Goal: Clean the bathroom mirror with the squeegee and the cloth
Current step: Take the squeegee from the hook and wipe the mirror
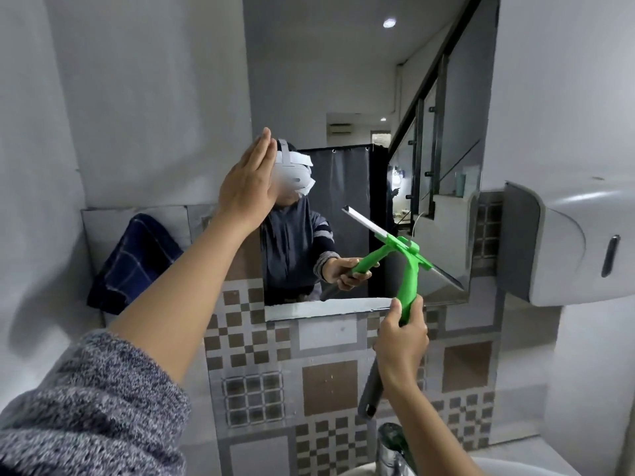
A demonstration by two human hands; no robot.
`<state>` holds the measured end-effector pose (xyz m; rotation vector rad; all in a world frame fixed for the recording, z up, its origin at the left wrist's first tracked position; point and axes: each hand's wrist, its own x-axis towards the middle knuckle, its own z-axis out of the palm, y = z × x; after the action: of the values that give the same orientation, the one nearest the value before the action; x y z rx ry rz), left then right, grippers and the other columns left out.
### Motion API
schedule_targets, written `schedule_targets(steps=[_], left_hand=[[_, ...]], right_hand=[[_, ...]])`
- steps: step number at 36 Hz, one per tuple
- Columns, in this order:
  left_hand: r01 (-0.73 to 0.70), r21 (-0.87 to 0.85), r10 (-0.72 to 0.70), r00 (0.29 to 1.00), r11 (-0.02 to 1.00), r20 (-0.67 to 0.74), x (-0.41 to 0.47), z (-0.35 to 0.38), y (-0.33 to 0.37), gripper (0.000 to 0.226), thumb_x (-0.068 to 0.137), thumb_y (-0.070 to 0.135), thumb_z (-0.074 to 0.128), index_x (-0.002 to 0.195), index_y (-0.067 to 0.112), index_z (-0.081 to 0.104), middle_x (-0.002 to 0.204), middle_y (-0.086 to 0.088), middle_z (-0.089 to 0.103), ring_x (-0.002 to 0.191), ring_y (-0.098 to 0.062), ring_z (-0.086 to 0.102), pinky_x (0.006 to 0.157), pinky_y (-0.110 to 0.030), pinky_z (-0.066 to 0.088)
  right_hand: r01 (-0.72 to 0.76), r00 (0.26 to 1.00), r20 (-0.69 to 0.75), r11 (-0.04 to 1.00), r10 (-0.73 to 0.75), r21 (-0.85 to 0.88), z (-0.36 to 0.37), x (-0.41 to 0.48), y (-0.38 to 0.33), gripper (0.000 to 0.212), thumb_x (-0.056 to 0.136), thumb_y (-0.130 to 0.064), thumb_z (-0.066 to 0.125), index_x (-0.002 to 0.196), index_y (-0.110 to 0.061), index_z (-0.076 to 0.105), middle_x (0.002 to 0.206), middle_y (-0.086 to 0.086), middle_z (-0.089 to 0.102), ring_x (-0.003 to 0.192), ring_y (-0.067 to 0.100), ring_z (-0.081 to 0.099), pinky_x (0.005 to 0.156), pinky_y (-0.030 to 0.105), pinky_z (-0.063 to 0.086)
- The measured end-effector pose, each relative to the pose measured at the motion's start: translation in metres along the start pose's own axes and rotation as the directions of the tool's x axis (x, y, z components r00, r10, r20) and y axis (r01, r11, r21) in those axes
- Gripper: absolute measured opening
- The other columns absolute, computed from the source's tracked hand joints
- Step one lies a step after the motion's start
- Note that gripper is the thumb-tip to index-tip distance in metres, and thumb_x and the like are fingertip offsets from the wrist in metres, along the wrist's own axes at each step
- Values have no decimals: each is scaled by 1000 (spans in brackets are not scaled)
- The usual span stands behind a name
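The tall wall mirror [343,80] fills the middle of the view. My left hand [249,187] is flat and holds nothing, fingers together and pointing up, at the mirror's left edge. My right hand [402,341] grips the green handle of the squeegee [409,269], just below the mirror's bottom edge. The squeegee's blade lies slanted against the lower right part of the glass. A dark blue checked cloth [134,262] hangs on the wall to the left of the mirror, untouched.
A white dispenser [563,242] juts from the wall at the right, close to the squeegee blade. A chrome tap [391,448] and the rim of a white basin [498,467] sit below my right hand. Patterned tiles [326,379] cover the wall under the mirror.
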<state>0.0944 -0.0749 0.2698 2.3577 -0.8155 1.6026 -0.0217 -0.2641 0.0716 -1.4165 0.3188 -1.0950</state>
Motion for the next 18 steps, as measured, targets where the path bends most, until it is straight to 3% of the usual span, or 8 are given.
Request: schedule_targets(steps=[4,7,10,12,15,18], left_hand=[[-37,18,37,999,999,-6,-4,-3,-12,57,94,20,50,143,4,25,154,-6,18,140,-20,21,107,-38,35],[-82,38,82,997,996,5,-5,-6,-22,56,95,21,48,143,5,25,154,-6,19,140,-20,22,111,-36,30],[-129,56,128,991,990,25,-3,-10,-30,57,94,22,49,143,4,24,153,-7,21,140,-19,22,113,-37,28],[-152,71,150,988,986,33,-3,-12,-33,58,94,23,49,143,5,24,153,-7,20,140,-18,22,114,-33,24],[-170,87,167,985,982,38,-2,-15,-37,58,94,23,50,143,6,25,154,-5,20,140,-17,22,113,-31,23],[-178,89,175,984,980,45,-1,-17,-38,57,94,23,50,143,6,26,153,-5,20,140,-17,23,112,-31,24]], right_hand=[[2,999,32,999,-3,38,23,-12,-4,42,97,-21,42,137,-8,36,68,2,48,52,16,41,46,32,43],[25,998,58,998,-28,55,42,-22,-8,45,96,-26,43,138,-13,34,83,4,50,68,21,50,63,45,56],[45,995,87,994,-54,104,60,-30,-9,50,95,-32,45,142,-28,30,95,4,51,76,19,50,67,35,49],[62,991,107,989,-76,131,68,-38,-16,54,91,-42,44,141,-43,25,112,1,51,94,18,47,83,36,46],[79,989,117,988,-94,130,73,-44,-22,56,96,-24,46,146,-17,22,146,3,39,129,15,39,108,34,36],[88,988,123,992,-98,87,75,-45,-18,58,95,-22,47,146,-14,21,139,10,46,124,26,46,103,42,42]])
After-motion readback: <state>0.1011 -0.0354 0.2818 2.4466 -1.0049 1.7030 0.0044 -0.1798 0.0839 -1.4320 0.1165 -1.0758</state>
